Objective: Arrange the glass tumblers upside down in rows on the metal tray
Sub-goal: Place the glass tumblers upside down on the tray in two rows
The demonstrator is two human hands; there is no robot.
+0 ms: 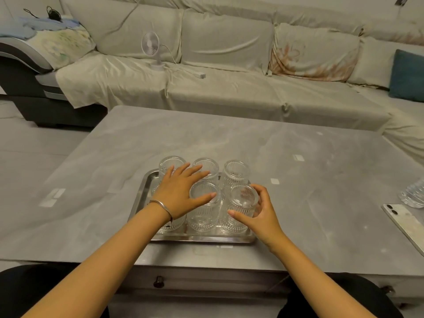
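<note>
Your right hand (257, 214) grips the front-right tumbler (241, 206); left hand (181, 191) lies flat, fingers open, atop others. Glasses sit packed w/ neighbours touching — a nudge clinks/topples them off the tray (142, 193).

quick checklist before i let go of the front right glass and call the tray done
1. Tumblers upside down: ok, the front right tumbler and the visible others show flat bases up.
2. Rows on the metal tray: ok, three behind, three in front.
3. Front left tumbler: cannot tell, the left hand covers it.
4. Right hand grip: ok, fingers wrap the front right tumbler.
5. Spacing: cannot tell, the tumblers stand very close.
</note>
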